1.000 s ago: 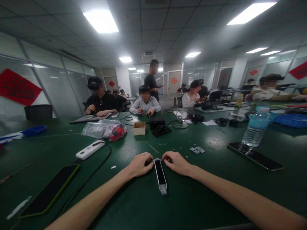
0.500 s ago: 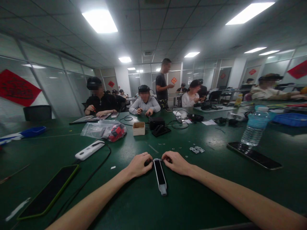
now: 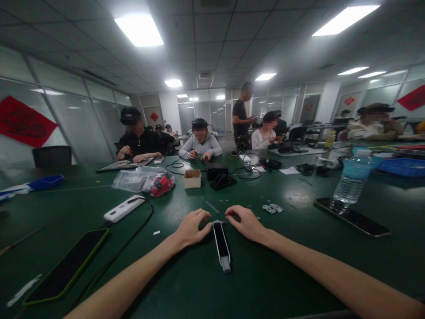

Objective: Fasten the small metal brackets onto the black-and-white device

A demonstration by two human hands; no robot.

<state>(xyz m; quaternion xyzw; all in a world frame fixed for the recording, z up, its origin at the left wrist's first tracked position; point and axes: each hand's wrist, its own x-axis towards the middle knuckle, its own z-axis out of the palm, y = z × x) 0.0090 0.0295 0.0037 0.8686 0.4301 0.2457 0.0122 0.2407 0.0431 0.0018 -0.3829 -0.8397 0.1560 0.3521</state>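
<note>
A slim black-and-white device (image 3: pixel 221 243) lies lengthwise on the green table (image 3: pixel 285 270) in front of me. My left hand (image 3: pixel 191 228) rests at the device's far end on its left side, fingers curled and thumb against it. My right hand (image 3: pixel 246 223) sits just right of that end, a little apart from it. Its fingertips are pinched together, and what they hold, if anything, is too small to make out.
A phone in a green case (image 3: pixel 66 265) and a white device (image 3: pixel 124 208) with a black cable lie at left. A plastic bag (image 3: pixel 146 179) and small box (image 3: pixel 192 178) sit beyond. Small metal parts (image 3: pixel 272 207), a water bottle (image 3: pixel 355 177) and a dark phone (image 3: pixel 352 217) are at right. Several people sit opposite.
My right hand has drawn slightly up and away from the device's far end. My left hand has stayed put. A standing person in the background walked to the right.
</note>
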